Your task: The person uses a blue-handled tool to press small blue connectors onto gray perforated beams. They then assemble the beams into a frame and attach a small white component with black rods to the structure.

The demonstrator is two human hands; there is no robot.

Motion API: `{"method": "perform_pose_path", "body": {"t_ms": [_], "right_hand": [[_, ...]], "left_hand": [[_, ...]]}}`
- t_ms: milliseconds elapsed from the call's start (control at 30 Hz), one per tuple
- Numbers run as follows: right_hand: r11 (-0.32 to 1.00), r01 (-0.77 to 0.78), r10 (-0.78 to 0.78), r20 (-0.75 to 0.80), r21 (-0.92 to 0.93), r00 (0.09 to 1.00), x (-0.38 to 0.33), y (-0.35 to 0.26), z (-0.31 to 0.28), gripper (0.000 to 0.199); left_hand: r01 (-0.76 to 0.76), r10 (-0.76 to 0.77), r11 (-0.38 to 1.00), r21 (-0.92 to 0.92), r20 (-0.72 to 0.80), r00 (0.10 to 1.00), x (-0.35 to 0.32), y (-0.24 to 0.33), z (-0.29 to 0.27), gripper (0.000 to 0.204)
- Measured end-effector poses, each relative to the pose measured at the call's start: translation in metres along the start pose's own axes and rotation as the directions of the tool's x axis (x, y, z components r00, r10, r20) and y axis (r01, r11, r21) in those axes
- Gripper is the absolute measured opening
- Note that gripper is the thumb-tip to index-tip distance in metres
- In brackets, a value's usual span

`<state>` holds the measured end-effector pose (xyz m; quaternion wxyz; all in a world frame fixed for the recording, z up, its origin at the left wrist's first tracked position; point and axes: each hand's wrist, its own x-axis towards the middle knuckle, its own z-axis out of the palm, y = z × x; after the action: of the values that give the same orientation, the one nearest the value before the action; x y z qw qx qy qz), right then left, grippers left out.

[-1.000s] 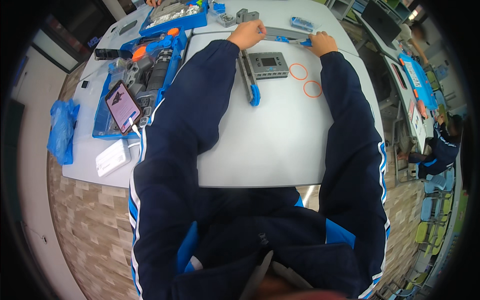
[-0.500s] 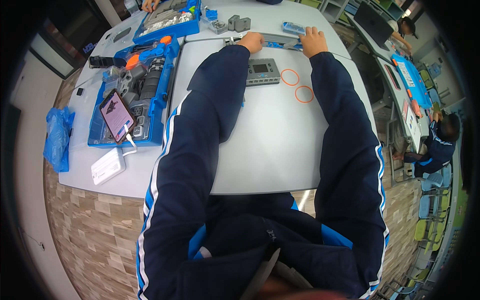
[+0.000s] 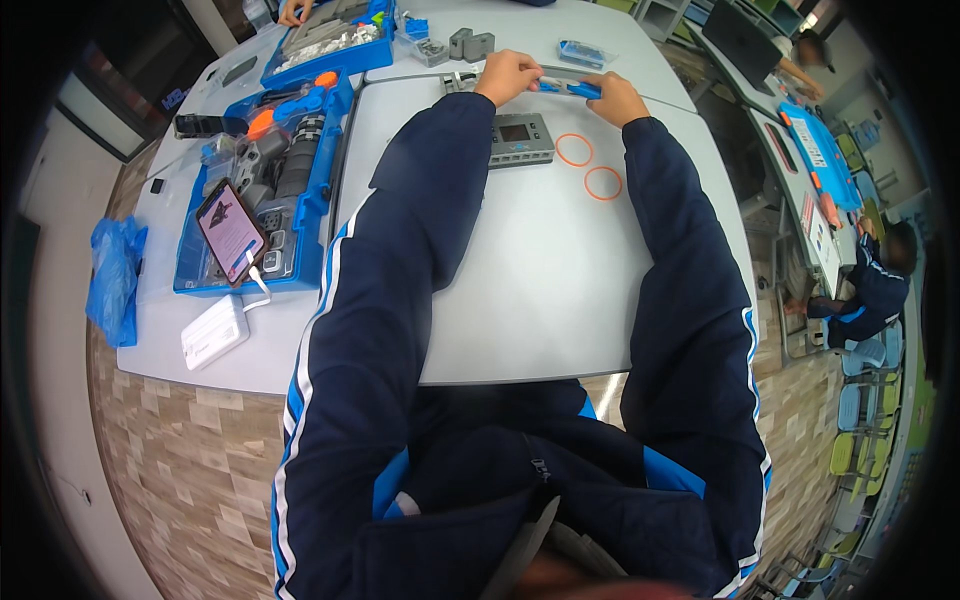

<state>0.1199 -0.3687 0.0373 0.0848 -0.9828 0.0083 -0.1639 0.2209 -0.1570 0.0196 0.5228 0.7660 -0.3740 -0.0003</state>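
Both my arms reach toward the far side of the white table (image 3: 530, 290). My left hand (image 3: 511, 77) is closed in a pinch, its fingertips at small parts too hidden to name. My right hand (image 3: 617, 99) is closed on a small blue piece (image 3: 585, 90) that points toward my left hand. More small blue and grey parts show in the gap between the hands. Just nearer than my left hand lies a grey control brick (image 3: 522, 138) with a small dark screen, partly covered by my left sleeve. Two thin orange rings (image 3: 573, 150) lie flat beside it.
At left, a blue case (image 3: 340, 130) full of parts carries a phone (image 3: 232, 232) cabled to a white power bank (image 3: 215, 333). Behind it, another person's hand (image 3: 293, 12) is near a second blue case (image 3: 385, 55). Grey blocks (image 3: 472, 45) and a clear pack (image 3: 586, 53) lie beyond my hands.
My hands have come closer together. The left has lifted slightly and moved right, while the right has shifted left and nearer, with the blue piece now showing at its fingers.
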Motion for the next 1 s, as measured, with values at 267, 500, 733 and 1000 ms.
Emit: {"method": "perform_pose_path", "body": {"t_ms": [267,500,733,1000], "right_hand": [[0.986,-0.166,0.166,-0.023,-0.019,0.986,-0.027,0.021,0.01,0.041],[0.938,-0.32,0.29,-0.207,-0.134,0.934,-0.062,0.04,0.03,0.056],[0.945,-0.201,0.095,-0.372,-0.259,0.924,-0.094,0.033,0.028,0.054],[0.681,0.089,-0.062,-0.063,0.727,0.996,-0.122,-0.124,-0.014,0.045]], "left_hand": [[0.01,0.007,0.986,0.165,-0.104,0.995,0.006,-0.028,0.0,0.016],[0.072,-0.061,0.992,0.099,-0.118,0.991,0.006,-0.048,-0.01,0.024],[-0.009,0.001,0.999,0.047,0.158,0.987,-0.063,0.022,-0.1,0.031],[0.229,-0.266,0.949,0.216,0.159,0.951,-0.196,0.072,-0.104,0.034]]}}
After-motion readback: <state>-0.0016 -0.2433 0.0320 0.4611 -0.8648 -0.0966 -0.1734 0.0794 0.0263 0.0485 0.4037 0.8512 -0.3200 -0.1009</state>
